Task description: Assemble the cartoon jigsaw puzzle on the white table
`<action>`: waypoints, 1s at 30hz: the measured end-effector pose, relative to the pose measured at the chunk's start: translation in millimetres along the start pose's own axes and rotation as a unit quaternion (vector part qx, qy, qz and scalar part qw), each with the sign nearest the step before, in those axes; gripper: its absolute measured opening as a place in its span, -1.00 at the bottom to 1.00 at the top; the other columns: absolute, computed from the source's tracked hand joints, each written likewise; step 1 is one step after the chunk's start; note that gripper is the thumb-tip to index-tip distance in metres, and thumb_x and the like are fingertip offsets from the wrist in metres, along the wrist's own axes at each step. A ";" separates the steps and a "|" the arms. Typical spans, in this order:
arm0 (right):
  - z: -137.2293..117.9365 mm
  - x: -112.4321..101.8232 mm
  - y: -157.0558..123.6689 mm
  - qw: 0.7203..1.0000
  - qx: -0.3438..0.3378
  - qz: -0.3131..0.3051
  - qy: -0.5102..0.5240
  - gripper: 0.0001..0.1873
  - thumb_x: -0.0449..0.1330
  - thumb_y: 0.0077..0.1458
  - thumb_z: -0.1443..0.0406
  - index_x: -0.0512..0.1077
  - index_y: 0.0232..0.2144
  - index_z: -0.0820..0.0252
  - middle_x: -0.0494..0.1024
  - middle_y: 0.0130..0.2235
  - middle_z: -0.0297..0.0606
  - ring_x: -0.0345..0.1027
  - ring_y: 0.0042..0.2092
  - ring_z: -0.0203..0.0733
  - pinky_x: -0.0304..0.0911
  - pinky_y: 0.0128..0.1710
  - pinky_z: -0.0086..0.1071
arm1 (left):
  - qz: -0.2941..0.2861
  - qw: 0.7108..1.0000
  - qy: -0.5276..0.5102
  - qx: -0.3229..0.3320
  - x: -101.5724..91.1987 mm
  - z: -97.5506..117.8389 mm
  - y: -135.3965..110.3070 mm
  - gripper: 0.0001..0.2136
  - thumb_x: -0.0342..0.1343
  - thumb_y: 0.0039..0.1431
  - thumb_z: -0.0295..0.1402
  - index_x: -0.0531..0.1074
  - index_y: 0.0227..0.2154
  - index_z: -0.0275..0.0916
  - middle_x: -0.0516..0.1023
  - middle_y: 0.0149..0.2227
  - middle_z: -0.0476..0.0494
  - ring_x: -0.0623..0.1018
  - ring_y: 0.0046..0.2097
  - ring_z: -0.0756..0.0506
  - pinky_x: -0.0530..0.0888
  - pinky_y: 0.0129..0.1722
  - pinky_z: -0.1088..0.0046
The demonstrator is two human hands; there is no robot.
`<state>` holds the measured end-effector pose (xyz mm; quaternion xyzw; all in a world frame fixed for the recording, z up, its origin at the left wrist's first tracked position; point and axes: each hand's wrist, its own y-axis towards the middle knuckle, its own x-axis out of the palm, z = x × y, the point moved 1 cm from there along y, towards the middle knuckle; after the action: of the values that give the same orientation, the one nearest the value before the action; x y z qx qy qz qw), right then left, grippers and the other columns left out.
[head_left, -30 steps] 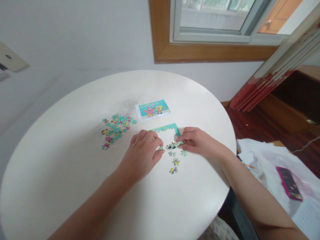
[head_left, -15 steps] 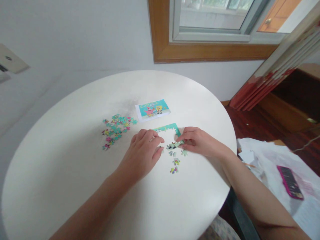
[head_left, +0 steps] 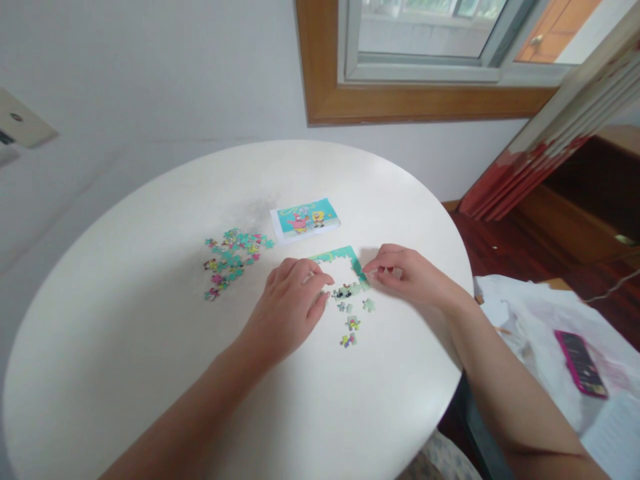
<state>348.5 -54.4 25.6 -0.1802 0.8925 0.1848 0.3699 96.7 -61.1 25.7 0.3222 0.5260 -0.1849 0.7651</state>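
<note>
- The bare left hand (head_left: 290, 297), at centre, has thumb and forefinger slightly parted; I cannot tell whether they grip anything. A careless sweep of it could shove the joined pieces out of line.
- The bare right hand (head_left: 407, 273), right of centre, has its fingertips nearly together beside the flat teal puzzle border (head_left: 350, 252); whether they pinch a piece is unclear. Sideways pressure there could spring the border's joints.
- The pale green strip of interlocked pieces (head_left: 347, 291), below the border's opening, could buckle if pressed unevenly.
- Counts: one round white table (head_left: 125, 333); two hands; one flat rectangular picture card (head_left: 306, 220), above centre; one partial border; one strip; one teal-and-pink heap of pieces (head_left: 231, 256), left of centre, too crowded to count; at least four small loose pieces (head_left: 353, 323) below the strip.
</note>
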 end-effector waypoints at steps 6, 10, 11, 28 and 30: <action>1.9 4.7 0.0 0.998 -0.034 -0.046 -0.002 -0.76 0.21 0.13 0.36 0.55 -0.14 0.17 0.44 -0.32 -0.27 0.29 -0.38 -0.34 0.24 -0.35 -0.44 | -0.012 1.000 -0.009 0.001 4.3 1.7 -0.5 -0.82 0.09 0.23 -0.41 0.48 -0.13 -0.20 0.42 -0.10 -0.17 0.38 -0.01 -0.21 0.33 0.04 0.13; 1.5 7.2 0.9 0.998 -0.045 -0.052 -0.015 -0.77 0.21 0.14 0.36 0.55 -0.13 0.18 0.41 -0.34 -0.29 0.26 -0.40 -0.35 0.22 -0.33 -0.43 | -0.018 1.000 -0.009 -0.001 6.3 2.8 0.7 -0.81 0.11 0.22 -0.38 0.48 -0.12 -0.18 0.42 -0.08 -0.18 0.37 0.00 -0.22 0.32 0.05 0.12; 1.6 8.0 1.2 0.997 -0.048 -0.052 -0.016 -0.77 0.21 0.14 0.36 0.55 -0.13 0.18 0.41 -0.34 -0.29 0.26 -0.40 -0.35 0.22 -0.33 -0.43 | -0.018 1.000 -0.010 -0.002 6.7 3.1 1.2 -0.81 0.12 0.22 -0.38 0.49 -0.12 -0.18 0.42 -0.09 -0.18 0.37 -0.01 -0.22 0.32 0.04 0.13; 2.1 12.5 4.2 0.996 -0.063 -0.060 -0.028 -0.80 0.21 0.12 0.39 0.56 -0.19 0.17 0.38 -0.37 -0.32 0.24 -0.41 -0.36 0.20 -0.32 -0.43 | -0.040 0.999 -0.015 -0.014 10.9 3.7 2.3 -0.84 0.12 0.22 -0.39 0.50 -0.15 -0.16 0.44 -0.09 -0.17 0.37 -0.01 -0.22 0.32 0.01 0.13; 1.4 12.1 3.7 0.996 -0.062 -0.062 -0.027 -0.80 0.21 0.12 0.38 0.56 -0.19 0.16 0.38 -0.37 -0.32 0.24 -0.41 -0.35 0.20 -0.32 -0.42 | -0.040 0.999 -0.016 -0.013 10.8 4.7 2.2 -0.84 0.12 0.22 -0.39 0.50 -0.15 -0.16 0.43 -0.09 -0.17 0.37 0.00 -0.22 0.33 0.00 0.13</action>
<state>339.6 -52.7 16.6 -0.2524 0.8559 0.2219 0.3930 105.3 -62.1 17.5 0.2879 0.5287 -0.2140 0.7693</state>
